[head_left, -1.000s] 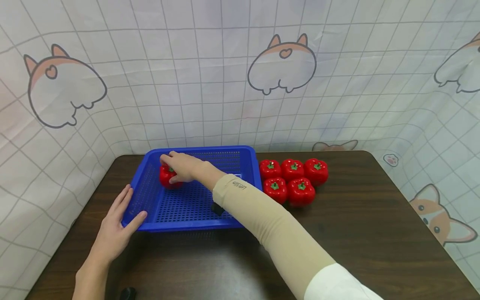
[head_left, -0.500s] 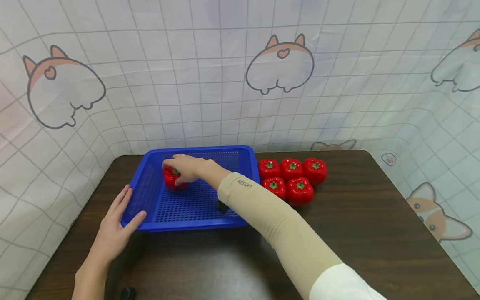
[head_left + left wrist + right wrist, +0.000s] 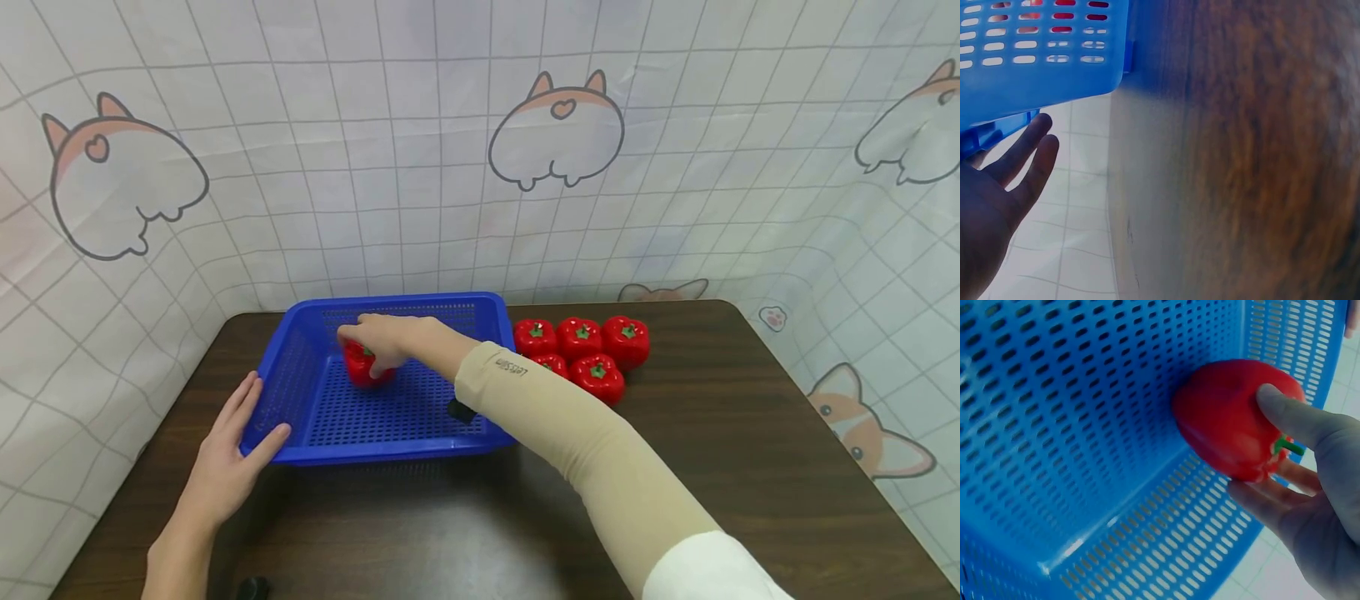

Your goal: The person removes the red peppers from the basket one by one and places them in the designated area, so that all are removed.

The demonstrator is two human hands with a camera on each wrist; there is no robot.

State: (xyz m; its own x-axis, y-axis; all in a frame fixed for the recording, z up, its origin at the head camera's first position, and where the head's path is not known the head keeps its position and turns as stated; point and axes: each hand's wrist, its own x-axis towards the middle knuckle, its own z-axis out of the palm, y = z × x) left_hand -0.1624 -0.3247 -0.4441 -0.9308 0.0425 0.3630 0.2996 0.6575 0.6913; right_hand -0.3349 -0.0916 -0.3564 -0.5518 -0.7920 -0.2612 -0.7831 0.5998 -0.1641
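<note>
A blue perforated plastic basket (image 3: 390, 452) stands on the table, towards the left. Inside it my right hand (image 3: 397, 337) holds a red bell pepper (image 3: 363, 368) from above, near the back left. The right wrist view shows thumb and fingers on either side of this pepper (image 3: 1229, 419), close to its green stem. Whether its underside touches the basket floor, I cannot tell. My left hand (image 3: 225, 467) rests against the basket's front left corner, thumb at the front rim and fairly straight fingers along the left side. In the left wrist view those fingers (image 3: 1035, 162) are spread beside the basket wall.
Several more red bell peppers (image 3: 579, 338) stand in two rows just right of the basket, partly behind my right forearm. The brown wooden table (image 3: 720, 417) meets a white cloth backdrop (image 3: 420, 192) with printed dogs. A small black object (image 3: 253, 587) shows at the front edge.
My right hand has moved to the right and slightly nearer inside the basket, with the bell pepper in its grip. The left hand stays at the corner.
</note>
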